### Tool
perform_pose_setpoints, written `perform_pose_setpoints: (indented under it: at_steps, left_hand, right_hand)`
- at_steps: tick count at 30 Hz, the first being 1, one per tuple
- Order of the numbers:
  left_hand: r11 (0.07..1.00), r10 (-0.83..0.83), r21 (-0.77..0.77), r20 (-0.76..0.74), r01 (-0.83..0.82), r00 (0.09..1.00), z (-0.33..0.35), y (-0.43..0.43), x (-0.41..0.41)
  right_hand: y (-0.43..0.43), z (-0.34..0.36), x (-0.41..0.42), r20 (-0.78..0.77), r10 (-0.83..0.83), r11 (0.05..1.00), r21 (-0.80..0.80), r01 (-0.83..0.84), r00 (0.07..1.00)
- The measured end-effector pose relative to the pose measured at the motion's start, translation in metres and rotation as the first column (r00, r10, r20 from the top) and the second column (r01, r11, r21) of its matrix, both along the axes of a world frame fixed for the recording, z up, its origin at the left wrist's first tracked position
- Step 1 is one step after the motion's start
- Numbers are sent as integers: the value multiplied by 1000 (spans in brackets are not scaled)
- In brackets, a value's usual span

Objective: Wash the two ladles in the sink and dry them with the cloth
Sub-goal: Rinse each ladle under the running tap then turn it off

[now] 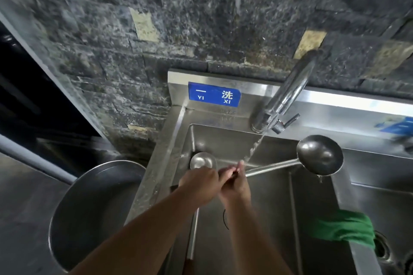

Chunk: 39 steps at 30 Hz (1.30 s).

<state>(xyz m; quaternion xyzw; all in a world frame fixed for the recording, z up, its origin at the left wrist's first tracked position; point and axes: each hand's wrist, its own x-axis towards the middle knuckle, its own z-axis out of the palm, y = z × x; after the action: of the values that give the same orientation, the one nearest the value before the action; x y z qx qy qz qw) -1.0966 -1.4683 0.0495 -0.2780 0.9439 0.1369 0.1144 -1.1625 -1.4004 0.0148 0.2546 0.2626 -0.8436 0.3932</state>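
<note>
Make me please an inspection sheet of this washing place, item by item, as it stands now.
Surface: steel sink, wet; tap running.
Job's things: large ladle held over it, handle under stream; small ladle lying in sink; green cloth draped on sink divider.
Clutter: round metal tub left of sink.
Hands: left hand grips large ladle's handle; right hand touches it, grip unclear.
Cables: nothing seen.
Surroundings: dark stone wall, blue sign.

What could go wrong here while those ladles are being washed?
The stream from the tap lands on the large ladle where the right hand grips its handle; the wet metal could slip. Spray may also reach the green cloth draped over the sink divider, soaking it before drying.
</note>
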Motion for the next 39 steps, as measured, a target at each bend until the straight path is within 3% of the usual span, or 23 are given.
perform_pose_setpoints:
  at_steps: [4, 6, 10, 21, 24, 29, 32, 34, 37, 39]
  left_hand:
    - [996, 35, 80, -5, -35, 999, -21, -12, 1]
    - [993, -37, 115, 20, 35, 999, -25, -23, 12]
    - [970, -38, 241, 112, 10, 993, -9, -57, 35]
    - [989, -19, 148, 199, -11, 980, -3, -80, 73]
    - [980, 36, 189, 158, -67, 987, -2, -62, 72]
    - [976, 157, 151, 23, -159, 987, -6, -26, 56]
    - [973, 133, 178, 73, -144, 988, -7, -22, 60]
    - [981, 60, 177, 128, -82, 990, -3, -22, 67]
    - [993, 27, 107, 202, -49, 979, 5, -37, 82]
    - [992, 32, 113, 231, -59, 972, 7, -51, 95]
  right_hand:
    - [-4, 2, 7, 36, 76, 993, 88, -79, 996]
    - [5, -1, -12, 139, 33, 991, 122, -50, 990]
    - [39, -13, -63, 148, -99, 983, 165, 74, 984]
    - [62, -32, -91, 158, -209, 975, 114, 193, 965]
    - [37, -20, -47, 172, -129, 990, 80, 117, 977]
    - [-20, -2, 47, 222, 126, 977, 141, -160, 967]
    - [-27, 0, 69, 278, 195, 948, 191, -253, 940]
    - [-15, 0, 54, 252, 150, 959, 198, -202, 956]
    - [13, -11, 6, 128, 79, 937, 330, -117, 989]
    - [39, -21, -22, 112, 36, 946, 318, -70, 993]
